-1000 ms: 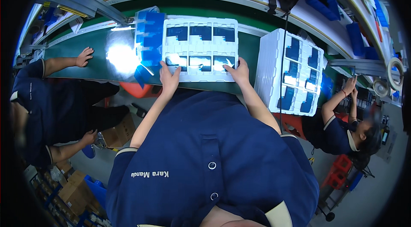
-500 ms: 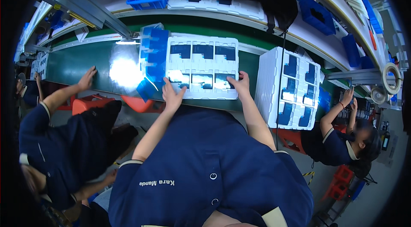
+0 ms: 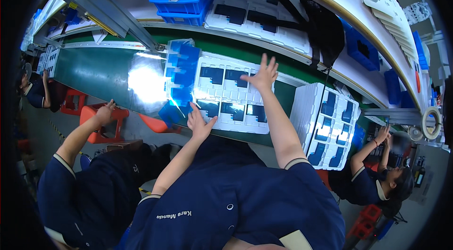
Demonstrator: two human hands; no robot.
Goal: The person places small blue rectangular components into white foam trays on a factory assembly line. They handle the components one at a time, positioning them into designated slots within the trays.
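Observation:
A white plastic tray (image 3: 231, 127) lies on the green bench in front of me, its compartments holding several dark flat rectangular parts (image 3: 232, 110) with blue tabs. My left hand (image 3: 201, 126) rests at the tray's near left corner, thumb and fingers apart, touching its edge without a visible grip. Fingers spread, my right hand (image 3: 264, 78) is above the tray's far right corner and holds nothing; it hides part of the far right compartment. Overlapping blue film sheets (image 3: 181, 73) lie along the tray's left side.
A tall stack of similar white trays (image 3: 302, 120) stands at right. Blue bins (image 3: 181, 0) and a filled white tray (image 3: 231, 14) occupy the shelf beyond, beside a black bag-like object (image 3: 325, 28). Clear film (image 3: 144, 80) glares at left. Co-workers sit on both sides.
My right hand has left the tray's near right edge and moved to above its far right corner, fingers spreading. My left hand stays at the near left corner. The view has shifted.

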